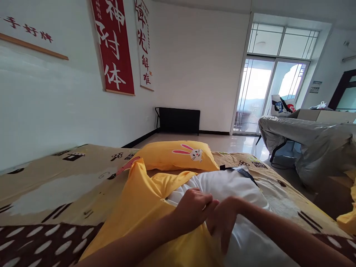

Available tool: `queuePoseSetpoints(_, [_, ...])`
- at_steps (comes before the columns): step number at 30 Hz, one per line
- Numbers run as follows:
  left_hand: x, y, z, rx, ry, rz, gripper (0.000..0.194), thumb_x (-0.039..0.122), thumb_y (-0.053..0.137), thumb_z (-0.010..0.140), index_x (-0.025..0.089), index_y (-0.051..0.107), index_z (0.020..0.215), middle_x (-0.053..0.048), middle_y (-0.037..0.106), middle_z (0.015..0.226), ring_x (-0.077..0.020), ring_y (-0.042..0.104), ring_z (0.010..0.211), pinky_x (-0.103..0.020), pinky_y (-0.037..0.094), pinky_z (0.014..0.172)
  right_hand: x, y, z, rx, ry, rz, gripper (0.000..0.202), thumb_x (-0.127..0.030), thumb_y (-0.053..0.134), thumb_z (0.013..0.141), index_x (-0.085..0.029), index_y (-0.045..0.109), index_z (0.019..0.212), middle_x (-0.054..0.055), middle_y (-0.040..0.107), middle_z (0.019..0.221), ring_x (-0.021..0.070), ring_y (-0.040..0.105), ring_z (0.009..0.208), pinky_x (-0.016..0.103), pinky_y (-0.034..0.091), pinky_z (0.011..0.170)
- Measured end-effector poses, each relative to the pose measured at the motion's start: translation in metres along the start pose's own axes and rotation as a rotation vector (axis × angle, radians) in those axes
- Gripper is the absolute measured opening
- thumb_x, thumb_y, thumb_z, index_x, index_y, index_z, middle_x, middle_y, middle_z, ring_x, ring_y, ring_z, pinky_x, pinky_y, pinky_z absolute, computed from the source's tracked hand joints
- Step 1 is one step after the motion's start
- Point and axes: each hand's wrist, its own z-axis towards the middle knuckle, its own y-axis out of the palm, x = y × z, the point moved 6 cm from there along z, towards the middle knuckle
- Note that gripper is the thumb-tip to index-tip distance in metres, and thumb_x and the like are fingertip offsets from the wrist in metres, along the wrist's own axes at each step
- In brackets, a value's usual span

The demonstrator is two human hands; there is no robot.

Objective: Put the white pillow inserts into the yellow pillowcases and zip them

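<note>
A yellow pillowcase (pixel 144 217) lies over the left part of a white pillow (pixel 244 230), whose right part is bare. At the edge of the case, near the middle of the pillow, my left hand (pixel 193 207) is closed with its fingers curled on the cloth. Right beside it, almost touching, my right hand (pixel 226 217) bends downward and pinches the same edge; its fingertips are partly hidden and slightly blurred. Behind them lies a filled yellow pillow (pixel 172 154) with a rabbit face.
A patterned beige blanket (pixel 69 189) spreads under the pillows. A dark strap (pixel 241 171) lies at the white pillow's far corner. Yellow cloth (pixel 347 218) shows at the right edge. Beyond stand a plastic-covered table (pixel 303 131) and a black folded panel (pixel 179 120) by the wall.
</note>
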Motion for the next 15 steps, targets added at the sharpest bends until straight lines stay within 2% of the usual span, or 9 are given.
queuePoseSetpoints(2, [-0.006,-0.009,-0.004,0.101,-0.021,0.058,0.033,0.032,0.035,0.093,0.017,0.058,0.075,-0.005,0.062,0.07,-0.0169,0.055,0.067,-0.032,0.042,0.072,0.002,-0.02,-0.017,-0.08,-0.085,0.152,0.018,-0.015,0.07,0.069,-0.019,0.069,0.086,-0.006,0.071,0.09,0.0117,0.064,0.09,0.018,0.046,0.081])
queuePoseSetpoints(3, [-0.012,-0.011,-0.005,0.118,-0.034,0.12,0.029,0.03,0.035,0.092,0.016,0.059,0.085,-0.008,0.064,0.081,-0.0203,0.057,0.078,-0.036,0.042,0.078,0.011,-0.036,-0.025,-0.034,-0.043,0.187,0.023,-0.015,0.067,0.072,-0.02,0.069,0.094,-0.005,0.071,0.098,0.0117,0.063,0.095,0.019,0.045,0.085])
queuePoseSetpoints(5, [-0.03,-0.011,-0.005,0.061,-0.088,0.252,0.028,0.026,0.039,0.088,0.014,0.057,0.105,-0.014,0.062,0.104,-0.0271,0.055,0.1,-0.044,0.039,0.091,0.045,-0.075,-0.04,0.262,0.217,0.134,0.026,-0.017,0.063,0.077,-0.02,0.068,0.101,-0.001,0.07,0.105,0.0134,0.063,0.098,0.022,0.045,0.088])
queuePoseSetpoints(7, [-0.059,-0.002,-0.004,-0.115,-0.257,0.292,0.044,0.024,0.044,0.081,0.013,0.048,0.123,-0.017,0.051,0.129,-0.0308,0.045,0.12,-0.049,0.031,0.101,0.079,-0.105,-0.053,0.557,0.472,-0.01,0.034,-0.022,0.061,0.079,-0.019,0.064,0.113,0.005,0.064,0.119,0.0192,0.058,0.11,0.031,0.041,0.097])
queuePoseSetpoints(8, [-0.075,0.005,-0.005,-0.22,-0.371,0.272,0.054,0.026,0.047,0.078,0.013,0.042,0.13,-0.017,0.044,0.137,-0.0318,0.041,0.125,-0.05,0.029,0.104,0.094,-0.112,-0.054,0.654,0.552,-0.069,0.044,-0.026,0.062,0.078,-0.019,0.058,0.122,0.009,0.056,0.13,0.0237,0.052,0.119,0.037,0.036,0.102])
queuePoseSetpoints(10, [-0.1,0.019,-0.009,-0.398,-0.556,0.204,0.067,0.033,0.051,0.075,0.013,0.036,0.137,-0.019,0.044,0.138,-0.0328,0.044,0.125,-0.05,0.032,0.103,0.119,-0.106,-0.042,0.717,0.627,-0.116,0.068,-0.035,0.067,0.074,-0.02,0.044,0.136,0.014,0.041,0.143,0.0311,0.038,0.13,0.048,0.025,0.107])
queuePoseSetpoints(11, [-0.108,0.025,-0.01,-0.456,-0.606,0.177,0.069,0.035,0.05,0.075,0.013,0.035,0.137,-0.019,0.049,0.134,-0.0326,0.049,0.12,-0.049,0.037,0.099,0.13,-0.096,-0.032,0.711,0.657,-0.123,0.075,-0.04,0.07,0.07,-0.021,0.042,0.138,0.014,0.042,0.142,0.033,0.037,0.13,0.05,0.025,0.107])
queuePoseSetpoints(13, [-0.118,0.031,-0.009,-0.487,-0.636,0.165,0.064,0.034,0.047,0.077,0.013,0.037,0.136,-0.017,0.06,0.122,-0.03,0.057,0.11,-0.044,0.044,0.092,0.147,-0.073,-0.013,0.682,0.71,-0.126,0.075,-0.049,0.07,0.068,-0.023,0.047,0.134,0.013,0.052,0.134,0.0328,0.046,0.124,0.049,0.03,0.104])
queuePoseSetpoints(15, [-0.125,0.033,-0.008,-0.481,-0.648,0.179,0.057,0.029,0.043,0.079,0.014,0.04,0.134,-0.014,0.062,0.118,-0.0265,0.059,0.108,-0.038,0.046,0.09,0.156,-0.053,0.001,0.679,0.759,-0.145,0.068,-0.056,0.064,0.071,-0.022,0.052,0.129,0.012,0.059,0.126,0.0313,0.052,0.117,0.047,0.034,0.101])
